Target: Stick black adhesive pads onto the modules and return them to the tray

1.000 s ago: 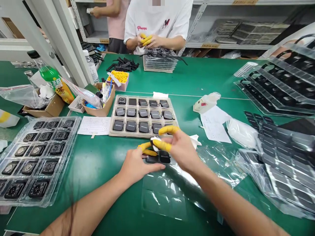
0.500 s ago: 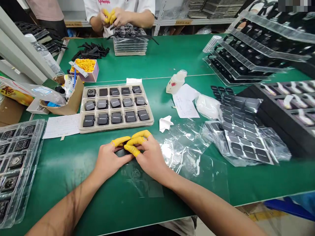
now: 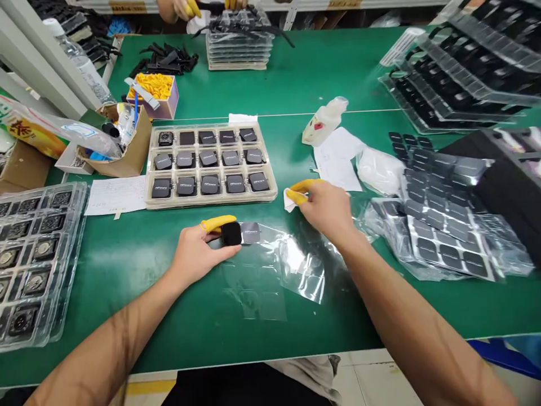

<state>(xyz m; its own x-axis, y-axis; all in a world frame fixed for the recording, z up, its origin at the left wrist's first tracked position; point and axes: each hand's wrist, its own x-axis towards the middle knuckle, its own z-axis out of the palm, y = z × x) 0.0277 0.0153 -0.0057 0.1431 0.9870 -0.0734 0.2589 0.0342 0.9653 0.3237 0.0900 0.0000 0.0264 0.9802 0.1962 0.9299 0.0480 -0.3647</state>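
Note:
My left hand (image 3: 198, 251) grips a black smartwatch case (image 3: 231, 234) between thumb and fingers, its glossy dark face turned up. Just right of the case is a dark grey square film (image 3: 252, 232) with pale lettering; whether it touches the case I cannot tell. My right hand (image 3: 325, 208), in yellow finger cots, pinches a small white cloth (image 3: 289, 201) on the green table. Behind my hands a cream tray (image 3: 211, 200) holds rows of watch cases, most with lettered dark films on top. Clear plastic sheets (image 3: 302, 270) lie between my forearms.
At left are clear trays (image 3: 78, 237) of watches, a cardboard box (image 3: 137, 152) and a box of yellow finger cots (image 3: 154, 87). A squeeze bottle (image 3: 323, 124) and film sheets (image 3: 448, 225) are on the right. Opposite, a co-worker's hands (image 3: 186, 8) work above stacked trays (image 3: 239, 51).
My right hand has left the watch case, moved right and taken hold of the white cloth. My left hand keeps the case, now with its dark face showing. The camera view has tilted down.

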